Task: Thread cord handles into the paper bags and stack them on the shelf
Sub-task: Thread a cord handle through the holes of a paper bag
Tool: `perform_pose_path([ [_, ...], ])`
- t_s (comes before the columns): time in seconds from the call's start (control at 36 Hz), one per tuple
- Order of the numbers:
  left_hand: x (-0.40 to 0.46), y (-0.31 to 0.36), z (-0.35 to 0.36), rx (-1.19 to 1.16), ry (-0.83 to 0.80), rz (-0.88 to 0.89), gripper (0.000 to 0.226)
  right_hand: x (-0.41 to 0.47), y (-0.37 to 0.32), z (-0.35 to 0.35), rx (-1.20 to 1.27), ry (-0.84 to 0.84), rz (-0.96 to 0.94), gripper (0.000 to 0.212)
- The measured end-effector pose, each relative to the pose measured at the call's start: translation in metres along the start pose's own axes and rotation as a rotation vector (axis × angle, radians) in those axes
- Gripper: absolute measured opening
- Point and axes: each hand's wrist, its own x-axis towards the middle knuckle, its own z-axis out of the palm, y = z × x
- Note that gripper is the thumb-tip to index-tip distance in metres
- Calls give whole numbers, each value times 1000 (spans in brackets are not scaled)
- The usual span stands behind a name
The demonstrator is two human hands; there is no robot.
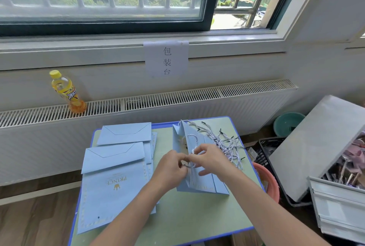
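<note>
A light blue paper bag [199, 181] lies partly opened on the green table [187, 220], its mouth toward the window. A white twisted cord handle [191, 137] loops out of its upper edge. My left hand [170, 166] pinches the bag's edge and a black cord tip. My right hand [211, 159] grips the same cord right beside it, fingers over the bag. A pile of loose cords [227, 143] with black tips lies behind the bag. A stack of flat blue bags [114, 178], one printed PRINCE, lies to the left.
A yellow drink bottle [68, 91] stands on the radiator grille. A paper sign [166, 59] hangs under the window sill. Right of the table are a pink basin [270, 182], a black crate [266, 151], a teal tub [286, 123] and a grey box [335, 196].
</note>
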Motion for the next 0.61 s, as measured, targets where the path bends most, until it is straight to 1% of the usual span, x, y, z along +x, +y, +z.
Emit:
perform_pose_path([
  [0.06,1,0,0,10,-3,5,39,1,-1,0,-78,33,-27,26],
  [0.17,3,-1,-1,116,-18,11,37,-2,-7,1,-192,97,-87,46],
  [0.22,4,0,-1,196,-24,22,36,-2,-9,1,-204,109,-103,49],
  [0.39,6,7,-6,441,34,126,38,-7,-10,-4,-216,138,-117,27],
  [0.44,6,7,-8,459,86,185,32,-8,-11,-5,-224,155,-129,21],
  [0.5,6,2,-11,399,155,256,24,-10,-15,-6,-229,166,-139,18],
  [0.56,5,-5,-13,298,282,317,18,-13,-18,-7,-188,163,-150,16],
  [0.58,6,-10,-14,245,360,320,20,-14,-19,-7,-165,155,-156,13],
  [0.61,5,-13,-15,207,429,285,25,-15,-20,-7,-147,143,-160,9],
])
